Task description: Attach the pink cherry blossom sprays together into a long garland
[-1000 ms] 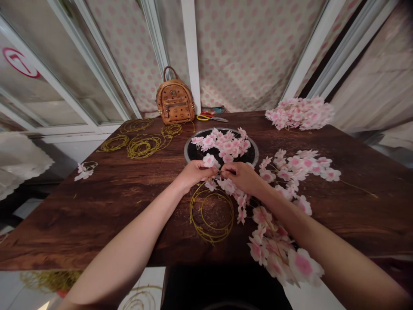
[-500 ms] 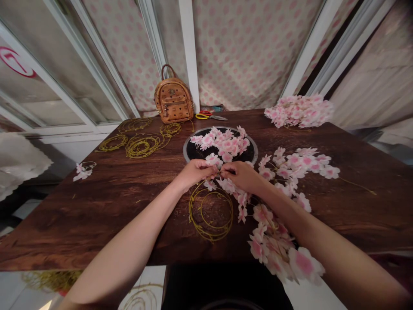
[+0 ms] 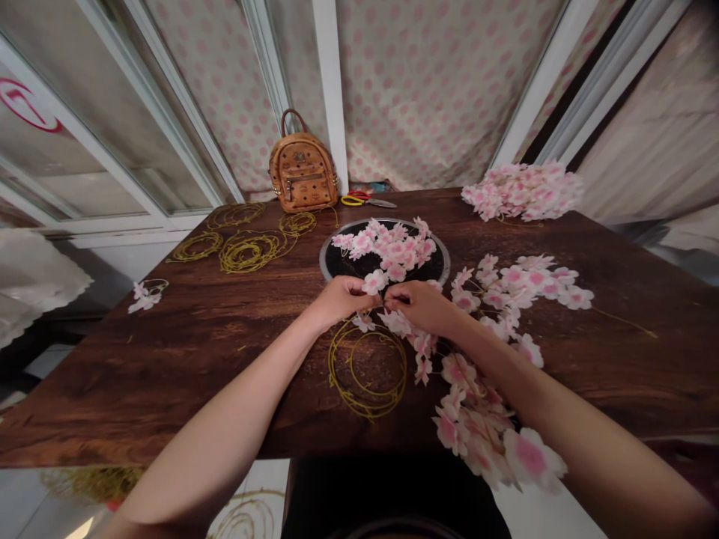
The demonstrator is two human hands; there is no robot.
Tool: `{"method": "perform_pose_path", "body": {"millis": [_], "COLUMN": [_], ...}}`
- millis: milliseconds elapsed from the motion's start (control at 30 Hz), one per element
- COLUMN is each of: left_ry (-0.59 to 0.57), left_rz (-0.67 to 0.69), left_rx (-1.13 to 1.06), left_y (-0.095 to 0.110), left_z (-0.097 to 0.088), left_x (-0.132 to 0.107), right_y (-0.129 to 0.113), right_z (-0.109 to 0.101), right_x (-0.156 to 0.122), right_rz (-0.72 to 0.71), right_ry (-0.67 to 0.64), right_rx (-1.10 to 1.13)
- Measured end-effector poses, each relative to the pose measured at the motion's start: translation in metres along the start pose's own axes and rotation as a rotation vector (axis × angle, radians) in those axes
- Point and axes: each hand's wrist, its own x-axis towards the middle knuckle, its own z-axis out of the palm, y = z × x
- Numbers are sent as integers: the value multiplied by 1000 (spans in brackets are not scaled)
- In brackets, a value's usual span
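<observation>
My left hand is closed in a pinch on the vine stem at the front rim of the round tray. Close beside it, my right hand pinches at the same spot; its fingertips partly hide what they grip, which looks like an artificial flower stem. A pink-and-white artificial flower shows between the hands. Below them lies a coil of yellow-green vine. A garland of pink blossoms trails from under my right hand toward the table's front edge. More loose blossoms lie in the tray.
At the back stand a brown mini backpack and scissors with red and yellow handles. Several vine coils lie at the left, near a small flower sprig. A blossom pile sits at the back right, with another flower garland nearer.
The flower between my hands has shifted slightly. My fingers have moved a little at the stem; both hands stay in nearly the same place.
</observation>
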Motion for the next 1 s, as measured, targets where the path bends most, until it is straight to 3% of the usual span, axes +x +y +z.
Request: {"method": "perform_pose_path", "body": {"millis": [367,1000], "left_ry": [-5,93], "left_rz": [-22,5], "left_rx": [18,111], "left_y": [-4,-14], "left_z": [0,4], "left_x": [2,8], "right_y": [5,0], "right_z": [5,8], "right_x": [3,1], "right_rz": [24,68], "right_ry": [-11,65], "right_rx": [19,-21]}}
